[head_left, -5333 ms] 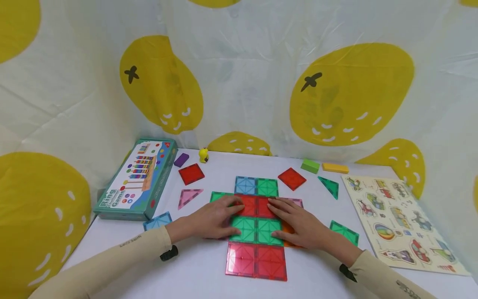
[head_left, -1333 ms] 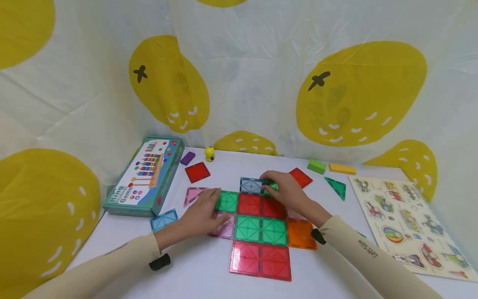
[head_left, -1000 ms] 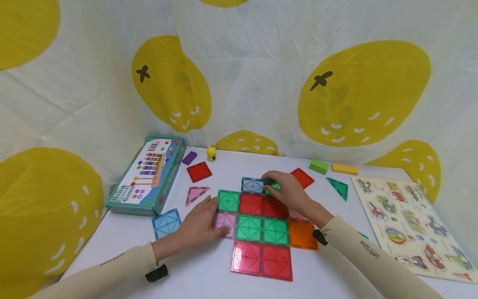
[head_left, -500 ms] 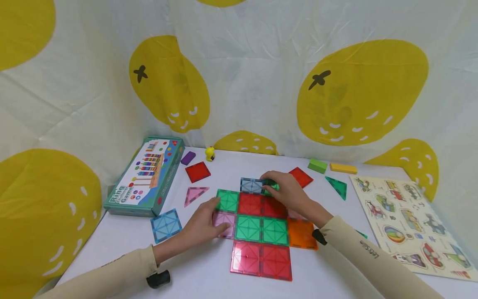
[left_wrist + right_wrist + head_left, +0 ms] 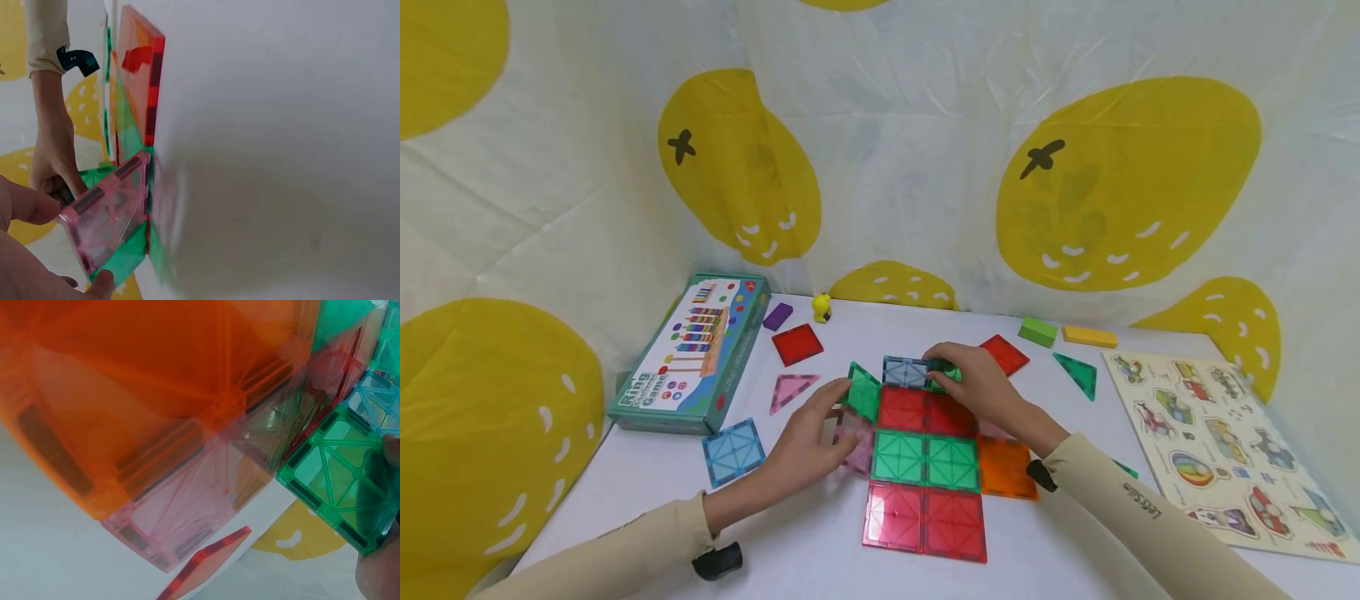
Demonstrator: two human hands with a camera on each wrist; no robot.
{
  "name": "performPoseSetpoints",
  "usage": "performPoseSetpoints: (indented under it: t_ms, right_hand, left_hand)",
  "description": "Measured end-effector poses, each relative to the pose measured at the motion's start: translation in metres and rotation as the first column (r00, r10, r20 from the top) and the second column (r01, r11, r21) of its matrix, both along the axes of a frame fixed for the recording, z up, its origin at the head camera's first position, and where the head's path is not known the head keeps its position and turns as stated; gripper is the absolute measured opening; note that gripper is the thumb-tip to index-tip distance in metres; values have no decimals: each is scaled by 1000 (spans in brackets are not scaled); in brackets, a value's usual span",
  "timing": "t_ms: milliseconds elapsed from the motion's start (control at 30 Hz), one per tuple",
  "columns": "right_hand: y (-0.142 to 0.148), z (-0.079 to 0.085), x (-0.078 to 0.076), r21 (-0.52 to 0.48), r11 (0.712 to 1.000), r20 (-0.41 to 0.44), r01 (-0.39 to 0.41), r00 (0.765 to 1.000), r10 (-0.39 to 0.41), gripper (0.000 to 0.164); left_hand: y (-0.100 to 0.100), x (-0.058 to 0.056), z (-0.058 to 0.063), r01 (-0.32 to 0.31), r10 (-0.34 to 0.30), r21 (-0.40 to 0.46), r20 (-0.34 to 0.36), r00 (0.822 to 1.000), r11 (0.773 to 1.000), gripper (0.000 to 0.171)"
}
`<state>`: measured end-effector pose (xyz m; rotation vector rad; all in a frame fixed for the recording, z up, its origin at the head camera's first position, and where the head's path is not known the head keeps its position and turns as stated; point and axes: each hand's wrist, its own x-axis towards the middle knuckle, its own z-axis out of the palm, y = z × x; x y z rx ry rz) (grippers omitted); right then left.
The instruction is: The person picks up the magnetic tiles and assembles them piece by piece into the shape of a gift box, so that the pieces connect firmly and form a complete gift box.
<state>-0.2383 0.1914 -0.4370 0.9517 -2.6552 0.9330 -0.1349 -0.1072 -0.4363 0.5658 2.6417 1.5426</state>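
Magnetic tiles lie joined in a cross on the table: red tiles (image 5: 902, 410), green tiles (image 5: 898, 457), front red tiles (image 5: 893, 515) and an orange tile (image 5: 1007, 469). Along the far edge a blue tile (image 5: 904, 372) stands upright. Beside it my right hand (image 5: 981, 383) pinches an upright green tile (image 5: 340, 478), partly hidden by the fingers. On the left side, a green tile (image 5: 863, 392) and a pink tile (image 5: 112, 209) tilt up from the table. My left hand (image 5: 808, 446) touches their raised outer edges with thumb and fingertips spread apart.
A game box (image 5: 688, 354) lies back left, near a toy chick (image 5: 822, 308). Loose tiles lie around, among them a blue square (image 5: 733, 452) and a pink triangle (image 5: 792, 392). Green (image 5: 1037, 332) and yellow (image 5: 1089, 337) blocks stand behind; a picture puzzle board (image 5: 1225, 450) lies right.
The far blue and green tiles, flat about five seconds ago, now stand upright at my right hand. Over the last half second, the left green and pink tiles have tilted up under my left hand.
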Motion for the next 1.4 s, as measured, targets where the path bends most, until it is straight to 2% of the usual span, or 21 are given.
performPoseSetpoints:
  t_ms: [100, 267, 467, 767, 1000, 1167, 1267, 1400]
  right_hand:
    - [1, -1, 0, -7, 1000, -2, -1, 1000, 1, 29]
    - [0, -1, 0, -8, 1000, 6, 2, 1000, -2, 30]
    - [0, 1, 2, -9, 1000, 13, 11, 1000, -11, 30]
    - [0, 0, 1, -6, 1000, 12, 15, 1000, -15, 31]
    - [0, 0, 1, -6, 1000, 12, 19, 1000, -19, 32]
    - [0, 0, 0, -3, 1000, 12, 21, 1000, -21, 31]
    - [-1, 0, 0, -2, 1000, 11, 18, 1000, -18, 31]
    - [-1, -1, 0, 6, 1000, 16, 25, 1000, -25, 30]
  left_hand:
    - [5, -3, 4, 13, -13, 44, -7, 1000, 999, 72]
    - [13, -9, 6, -23, 20, 84, 26, 999, 996, 64]
    - [18, -17, 3, -25, 18, 106, 71, 997, 994, 59]
    - [22, -24, -2, 34, -51, 133, 127, 991, 990, 62]
    - [26, -26, 0, 35, -68, 190, 170, 983, 981, 62]
    - [27, -34, -4, 6, -39, 206, 157, 987, 979, 59]
    - [25, -44, -5, -12, -12, 206, 115, 993, 978, 54]
    - [24, -62, -5, -26, 22, 194, 22, 1000, 981, 44]
